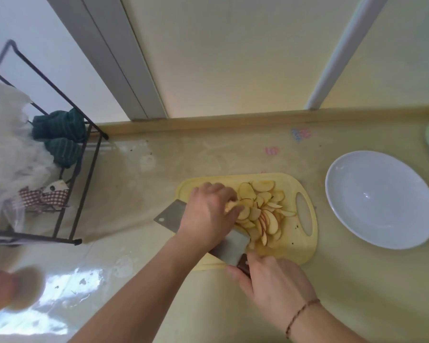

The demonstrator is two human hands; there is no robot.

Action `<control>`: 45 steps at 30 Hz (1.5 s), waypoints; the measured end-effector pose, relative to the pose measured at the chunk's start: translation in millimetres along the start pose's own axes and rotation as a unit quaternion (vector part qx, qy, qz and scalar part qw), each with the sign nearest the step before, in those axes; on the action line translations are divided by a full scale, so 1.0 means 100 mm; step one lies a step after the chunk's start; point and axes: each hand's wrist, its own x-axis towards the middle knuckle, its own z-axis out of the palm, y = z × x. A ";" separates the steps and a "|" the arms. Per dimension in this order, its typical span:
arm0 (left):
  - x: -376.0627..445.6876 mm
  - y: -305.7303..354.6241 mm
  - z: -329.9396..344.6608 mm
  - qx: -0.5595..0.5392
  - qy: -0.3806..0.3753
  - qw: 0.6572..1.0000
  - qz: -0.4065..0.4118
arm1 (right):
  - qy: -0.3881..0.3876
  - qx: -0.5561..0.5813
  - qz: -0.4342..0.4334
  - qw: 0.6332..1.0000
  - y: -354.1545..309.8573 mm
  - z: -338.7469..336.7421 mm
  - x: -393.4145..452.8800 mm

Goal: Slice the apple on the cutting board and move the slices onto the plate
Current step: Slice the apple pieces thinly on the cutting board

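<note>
Cutting board (305,246) on table (159,169): apple slices (263,214) heaped; left hand (208,214) clamped on apple remnant (230,206); right hand (275,285) gripped cleaver (228,246). Plate (382,199) beside, right.

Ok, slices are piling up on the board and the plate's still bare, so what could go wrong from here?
1. The left hand pins the last apple piece right against the cleaver; with so little left, fingertips could get nicked.
2. The apple slices crowd the cutting board beside the blade, so some may slide off.
3. The plate sits apart from the board, so slices could drop during transfer.
</note>
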 end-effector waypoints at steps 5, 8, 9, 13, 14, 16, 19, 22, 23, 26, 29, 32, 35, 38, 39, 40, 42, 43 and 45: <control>-0.47 -0.32 -0.31 -0.140 0.367 0.920 0.000 | -0.005 0.224 0.067 0.972 0.02 -0.04 -0.06; -0.83 -0.52 -0.04 -0.162 0.301 0.940 0.013 | -0.054 0.424 0.110 0.897 0.03 -0.07 -0.04; -0.93 -0.56 0.08 -0.166 0.246 0.954 0.030 | -0.077 0.461 0.121 0.876 0.02 -0.09 -0.04; -1.11 -0.57 0.41 -0.162 0.135 0.973 0.089 | -0.091 0.446 0.127 0.881 0.00 -0.05 0.00; -1.11 -0.56 0.44 -0.167 0.135 0.973 0.085 | -0.094 0.440 0.125 0.884 -0.01 -0.03 0.01; -1.07 -0.55 0.49 -0.171 0.142 0.972 0.072 | -0.087 0.412 0.107 0.900 -0.04 0.01 0.01; -1.04 -0.55 0.54 -0.164 0.138 0.974 0.070 | -0.077 0.385 0.092 0.915 -0.11 0.05 -0.04; -1.04 -0.56 0.56 -0.169 0.140 0.973 0.074 | -0.080 0.370 0.105 0.919 -0.19 0.01 -0.10; -1.05 -0.57 0.56 -0.173 0.142 0.972 0.075 | -0.083 0.366 0.112 0.920 -0.22 -0.01 -0.12; -1.04 -0.55 0.55 -0.188 0.151 0.967 0.084 | -0.084 0.354 0.120 0.924 -0.26 -0.05 -0.13; -1.02 -0.54 0.53 -0.191 0.151 0.965 0.093 | -0.079 0.348 0.119 0.927 -0.26 -0.05 -0.14; -1.02 -0.53 0.52 -0.191 0.148 0.966 0.095 | -0.077 0.340 0.115 0.930 -0.27 -0.02 -0.15; -1.03 -0.54 0.54 -0.192 0.149 0.966 0.090 | -0.073 0.340 0.113 0.931 -0.26 -0.01 -0.14; -1.04 -0.55 0.56 -0.182 0.154 0.968 0.081 | -0.069 0.341 0.105 0.932 -0.27 0.02 -0.14; -1.04 -0.55 0.56 -0.178 0.155 0.969 0.077 | -0.069 0.342 0.105 0.931 -0.28 0.03 -0.13; -1.04 -0.55 0.56 -0.174 0.156 0.969 0.075 | -0.070 0.343 0.107 0.931 -0.29 0.04 -0.13; -1.05 -0.56 0.57 -0.173 0.156 0.970 0.074 | -0.070 0.342 0.107 0.931 -0.30 0.05 -0.12; -1.05 -0.57 0.57 -0.175 0.154 0.970 0.075 | -0.069 0.335 0.105 0.934 -0.31 0.05 -0.13; -1.06 -0.57 0.56 -0.185 0.145 0.969 0.076 | -0.059 0.323 0.100 0.939 -0.33 0.05 -0.13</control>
